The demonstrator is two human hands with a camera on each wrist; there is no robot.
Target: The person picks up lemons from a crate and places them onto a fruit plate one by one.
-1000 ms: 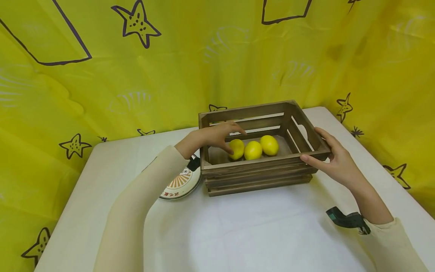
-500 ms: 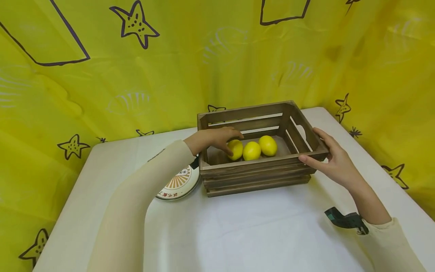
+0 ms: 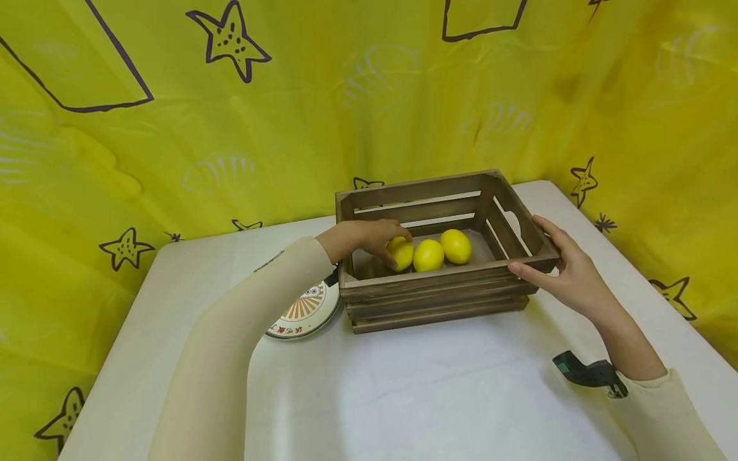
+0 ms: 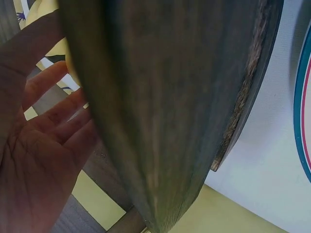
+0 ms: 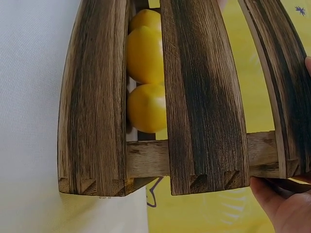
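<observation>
A brown slatted wooden crate (image 3: pixel 438 296) holds three yellow lemons on its floor. Inside its left end, my left hand (image 3: pixel 375 237) curls thumb and fingers around the leftmost lemon (image 3: pixel 403 256). Beside that one lie the middle lemon (image 3: pixel 428 257) and the right lemon (image 3: pixel 457 247). At the crate's front right corner, my right hand (image 3: pixel 578 282) grips the rim, thumb on the front and fingers over the end. The left wrist view has the crate's end wall (image 4: pixel 155 107) hiding most of the held lemon. Through the slats, the right wrist view shows lemons (image 5: pixel 146 56).
A patterned plate (image 3: pixel 308 314) lies on the white table (image 3: pixel 426 397), close against the crate's left side and partly under my left forearm. Behind the table hangs a yellow curtain (image 3: pixel 300 128) with starfish drawings.
My left hand has reached further into the crate and its fingers have come down around the leftmost lemon. The right hand and the crate stay where they were.
</observation>
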